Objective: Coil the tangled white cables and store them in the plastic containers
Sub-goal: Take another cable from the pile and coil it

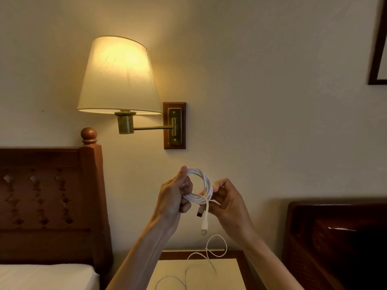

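The coiled white cable (201, 188) hangs in the air above the nightstand (238, 256), both plugs dangling; the left hand (173, 197) grips one side, the right hand (227, 200) pinches the other; a loose cable (209, 253) trails over the nightstand's rear edge; slackened fingers would likely let the loops spring apart.
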